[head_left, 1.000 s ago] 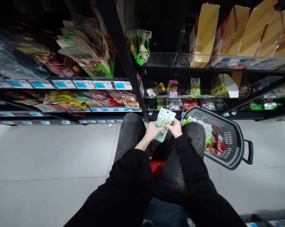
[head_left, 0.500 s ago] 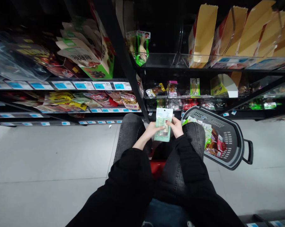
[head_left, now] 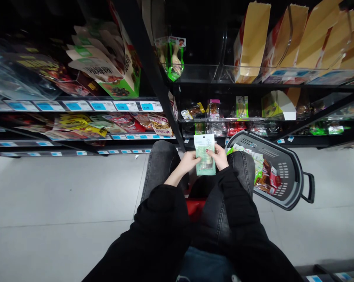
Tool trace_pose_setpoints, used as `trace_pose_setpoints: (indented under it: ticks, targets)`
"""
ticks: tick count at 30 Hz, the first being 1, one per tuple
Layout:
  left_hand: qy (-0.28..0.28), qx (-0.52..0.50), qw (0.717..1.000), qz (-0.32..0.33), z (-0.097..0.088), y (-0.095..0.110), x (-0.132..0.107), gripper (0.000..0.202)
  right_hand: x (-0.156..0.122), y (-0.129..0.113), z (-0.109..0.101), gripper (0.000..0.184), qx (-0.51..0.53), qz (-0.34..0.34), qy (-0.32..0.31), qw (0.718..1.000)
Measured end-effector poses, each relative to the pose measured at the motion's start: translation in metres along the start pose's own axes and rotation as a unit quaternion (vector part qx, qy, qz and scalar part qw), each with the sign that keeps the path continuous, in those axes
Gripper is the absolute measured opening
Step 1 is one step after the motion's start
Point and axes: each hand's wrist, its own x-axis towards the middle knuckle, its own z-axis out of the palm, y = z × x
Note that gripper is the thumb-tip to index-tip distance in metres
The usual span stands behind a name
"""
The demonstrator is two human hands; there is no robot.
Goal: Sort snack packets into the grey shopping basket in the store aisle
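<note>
A pale green snack packet (head_left: 205,161), with a white top and a small hang hole, is held upright between my knees. My left hand (head_left: 188,161) grips its left edge, thumb on the front. On the other side my right hand (head_left: 220,157) pinches the right edge, with the thumb lying across the front face. The fingers behind the packet are hidden. By my right knee stands a grey shopping basket (head_left: 294,172) with several packets inside, some green and white, some red and brown.
Black store shelves (head_left: 203,84) rise in front, holding snack packs. Tall open cartons (head_left: 253,43) stand upper right, and a green and white carton (head_left: 121,84) upper left. A row of price labels (head_left: 100,105) lines the left shelf edge. Grey floor tiles (head_left: 62,188) lie below.
The packet has shifted slightly to the right and stands straighter. My left thumb has slid from its middle back toward the left edge. The basket has stayed in place.
</note>
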Motion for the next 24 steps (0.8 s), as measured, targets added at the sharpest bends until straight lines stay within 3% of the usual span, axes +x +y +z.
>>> trace_pose_setpoints:
  ticks: [5, 13, 24]
  targets:
    - [0.029, 0.037, 0.999, 0.009, 0.0016, 0.0003, -0.0001, 0.013, 0.0005, 0.0053, 0.0011, 0.039, -0.01, 0.026, -0.027, 0.999]
    - [0.068, 0.056, 0.996, 0.012, 0.0028, -0.0008, -0.0001, 0.013, -0.003, 0.0033, 0.0066, 0.036, -0.126, -0.012, 0.012, 0.992]
    - [0.033, -0.01, 0.999, 0.015, 0.0039, -0.0051, 0.0028, 0.025, -0.0034, 0.0002, 0.0067, 0.033, -0.091, -0.007, 0.034, 0.995]
